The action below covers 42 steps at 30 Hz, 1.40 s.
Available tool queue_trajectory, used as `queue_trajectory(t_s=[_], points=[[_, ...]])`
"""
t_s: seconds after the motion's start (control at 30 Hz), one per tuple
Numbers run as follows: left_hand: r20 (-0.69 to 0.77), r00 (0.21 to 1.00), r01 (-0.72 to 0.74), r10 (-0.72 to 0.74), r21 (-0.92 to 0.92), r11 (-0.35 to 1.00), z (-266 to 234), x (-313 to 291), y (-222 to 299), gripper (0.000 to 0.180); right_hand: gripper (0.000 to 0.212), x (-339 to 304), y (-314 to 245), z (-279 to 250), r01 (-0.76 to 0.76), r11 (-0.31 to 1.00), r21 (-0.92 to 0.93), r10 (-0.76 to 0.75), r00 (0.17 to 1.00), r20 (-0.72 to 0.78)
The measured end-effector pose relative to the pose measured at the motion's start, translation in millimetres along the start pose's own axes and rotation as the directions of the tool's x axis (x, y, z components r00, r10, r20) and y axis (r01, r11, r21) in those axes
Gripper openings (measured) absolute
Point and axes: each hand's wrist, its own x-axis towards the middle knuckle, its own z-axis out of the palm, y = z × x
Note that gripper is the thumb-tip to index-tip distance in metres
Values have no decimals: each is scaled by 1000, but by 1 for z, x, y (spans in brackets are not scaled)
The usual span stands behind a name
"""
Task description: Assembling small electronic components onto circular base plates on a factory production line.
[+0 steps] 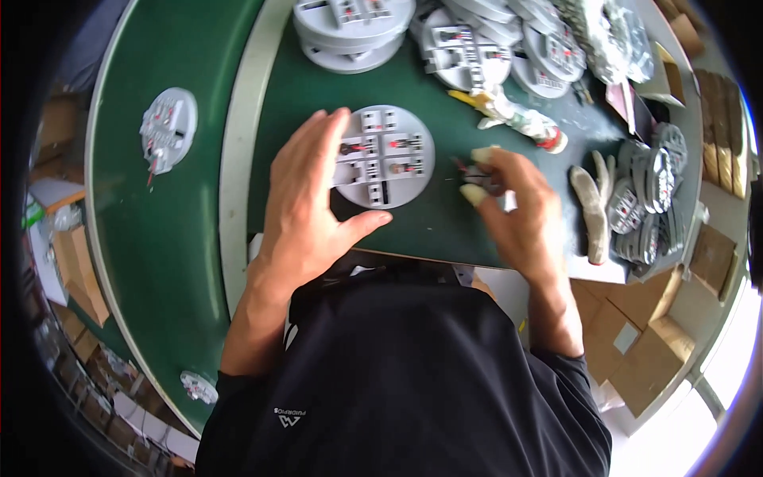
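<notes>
A round light-grey plastic disc (409,189) with black slots and small red parts lies on the green work surface in front of me. At its left edge is my left hand (302,191), fingers extended and thumb spread out, covering a bit of the rim. To the right of the disc, my right hand (524,207) is closed in a pinch, with pale covers on the thumb and a fingertip. Between those fingers is a small dark-grey piece (486,181) with a red bit near it; its exact kind is unclear.
Stacked grey discs (354,40) and piled discs (469,60) stand at the back. A yellow-tipped tool wrapped in white (517,119) lies in front. At right are a work glove (590,207) and more discs (652,191). On the green belt at left sits another disc (168,129).
</notes>
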Motion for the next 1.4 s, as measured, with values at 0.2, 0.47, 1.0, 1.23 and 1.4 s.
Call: queue_trajectory(t_s=[0.2, 0.47, 1.0, 1.23, 1.4], points=[[-7, 1000, -28, 28, -13, 1000, 6, 4, -3, 120, 41, 34, -52, 4, 241, 970, 8, -241, 967, 79], [-70, 997, -45, 43, -32, 998, 9, 11, -8, 116, 34, 72, -70, 32, 443, 892, 85, -448, 848, 284], [-29, 1000, -12, 11, -39, 999, 5, 28, -17, 121, 51, 38, 0, -45, -106, 851, -515, 26, 987, -158], [-34, 999, 13, -14, -46, 999, 4, 29, -27, 121, 51, 36, 21, -44, -248, 810, -532, 283, 959, -18], [-13, 1000, -17, 16, -73, 997, 3, 33, -29, 119, 43, 38, 6, -51, -114, 792, -600, 187, 980, 61]])
